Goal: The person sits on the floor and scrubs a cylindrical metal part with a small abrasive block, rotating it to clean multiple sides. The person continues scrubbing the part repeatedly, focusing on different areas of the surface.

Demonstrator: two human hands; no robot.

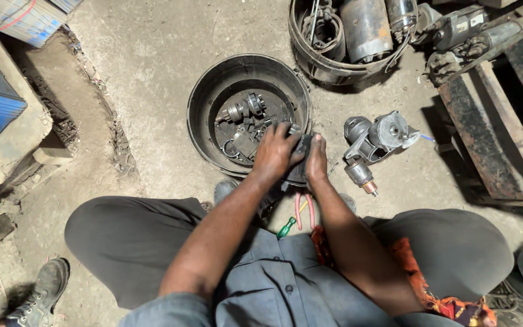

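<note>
- Pink-handled pliers and a green screwdriver lay just below the hands.
- Left hand and right hand together gripped a dark motor part.
- Black tub of parts sat just beyond; grey starter motor lay right.

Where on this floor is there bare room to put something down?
Bare concrete lies left of the black tub, toward the dirt edge, and above it. It is crowded right of the hands: starter parts, pliers, a full bucket.
</note>
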